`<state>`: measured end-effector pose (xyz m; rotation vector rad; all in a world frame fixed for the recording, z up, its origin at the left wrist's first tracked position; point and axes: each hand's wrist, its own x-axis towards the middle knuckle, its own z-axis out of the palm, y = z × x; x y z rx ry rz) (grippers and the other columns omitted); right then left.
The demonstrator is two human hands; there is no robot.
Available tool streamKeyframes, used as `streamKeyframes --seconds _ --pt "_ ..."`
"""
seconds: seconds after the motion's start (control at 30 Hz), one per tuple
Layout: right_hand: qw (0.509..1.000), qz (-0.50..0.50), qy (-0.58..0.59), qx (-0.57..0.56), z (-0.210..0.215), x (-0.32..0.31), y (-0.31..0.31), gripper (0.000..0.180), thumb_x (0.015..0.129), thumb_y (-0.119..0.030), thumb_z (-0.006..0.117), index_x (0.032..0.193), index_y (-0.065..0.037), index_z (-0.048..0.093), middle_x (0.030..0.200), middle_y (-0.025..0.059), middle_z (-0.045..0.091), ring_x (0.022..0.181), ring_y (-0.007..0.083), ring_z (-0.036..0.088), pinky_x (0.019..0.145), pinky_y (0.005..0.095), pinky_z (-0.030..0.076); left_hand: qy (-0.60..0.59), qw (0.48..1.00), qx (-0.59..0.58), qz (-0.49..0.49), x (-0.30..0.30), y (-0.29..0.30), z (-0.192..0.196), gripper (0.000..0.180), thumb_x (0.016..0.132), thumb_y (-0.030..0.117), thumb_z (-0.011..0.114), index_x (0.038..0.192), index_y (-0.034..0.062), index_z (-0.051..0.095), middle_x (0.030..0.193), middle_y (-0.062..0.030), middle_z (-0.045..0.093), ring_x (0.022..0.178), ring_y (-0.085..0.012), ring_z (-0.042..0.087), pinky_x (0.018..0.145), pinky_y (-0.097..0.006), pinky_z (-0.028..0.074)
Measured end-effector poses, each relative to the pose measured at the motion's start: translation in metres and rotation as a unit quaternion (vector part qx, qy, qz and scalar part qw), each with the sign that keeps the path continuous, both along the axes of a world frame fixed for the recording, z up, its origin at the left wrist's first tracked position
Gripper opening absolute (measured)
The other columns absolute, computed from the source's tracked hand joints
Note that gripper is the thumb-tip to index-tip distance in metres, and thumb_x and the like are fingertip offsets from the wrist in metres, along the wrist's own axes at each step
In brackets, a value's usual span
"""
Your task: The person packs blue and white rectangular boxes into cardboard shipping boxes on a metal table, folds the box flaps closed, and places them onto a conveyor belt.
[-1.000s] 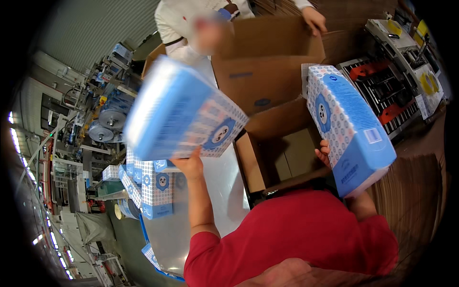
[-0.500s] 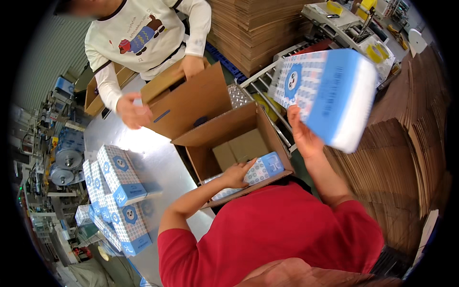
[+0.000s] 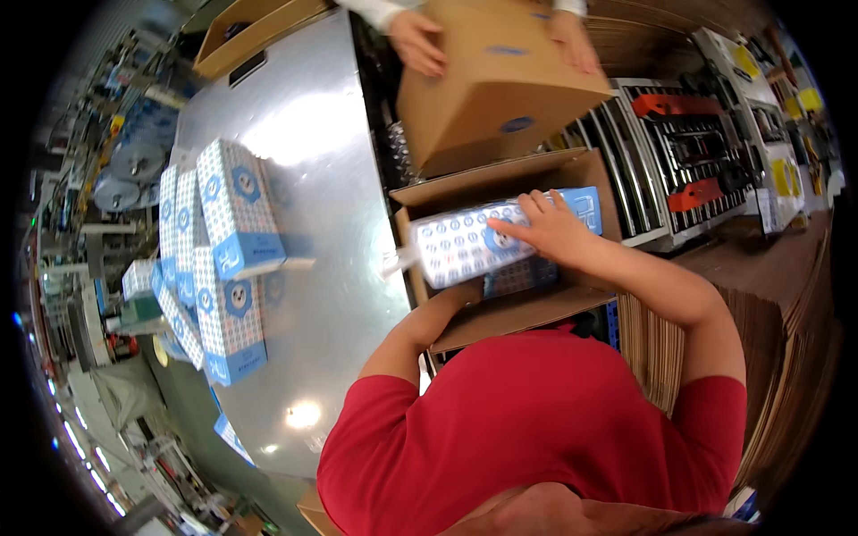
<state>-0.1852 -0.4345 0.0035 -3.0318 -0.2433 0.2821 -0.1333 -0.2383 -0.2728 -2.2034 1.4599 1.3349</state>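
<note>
Inside open carton [image 3: 585, 174], blue-white patterned pack [image 3: 465, 246], right hand [image 3: 550, 228] flat atop

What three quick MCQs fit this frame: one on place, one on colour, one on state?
1. Where is the right hand?
A. on a pack in the open box
B. on the table
C. on the rollers

2. What colours are the packs on the table?
A. red and black
B. blue and white
C. green

3. What state is the box at the person's front in?
A. taped shut
B. flattened
C. open

Key: 1 A, fingers lie on the pack inside it; 2 B, blue-white print; 3 C, flaps stand out.
</note>
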Motion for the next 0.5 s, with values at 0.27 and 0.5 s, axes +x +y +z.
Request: streamKeyframes --seconds 0.27,0.5 --pt "0.955 -0.089 0.277 0.053 -0.274 0.001 0.027 0.068 0.079 -0.008 0.053 0.14 -0.028 0.029 0.14 0.0208 0.03 0.126 0.0409 0.033 0.098 0.0531 0.033 0.152 0.894 -0.33 0.261 0.058 0.054 0.177 0.05 0.083 0.027 0.06 0.127 0.0073 0.047 0.113 -0.0187 0.058 0.103 -0.0321 0.055 0.087 -0.039 0.043" --pt "0.892 0.218 0.328 0.223 -0.095 0.141 0.103 0.033 0.078 -0.017 0.057 0.108 -0.002 0.06 0.097 0.0165 0.065 0.088 0.035 0.062 0.079 0.0367 0.049 -0.552 0.647 -0.23 0.472 0.265 0.247 0.254 0.07 0.07 0.034 0.069 0.128 0.0039 0.043 0.12 -0.0295 0.045 0.109 -0.0434 0.045 0.09 -0.047 0.04"
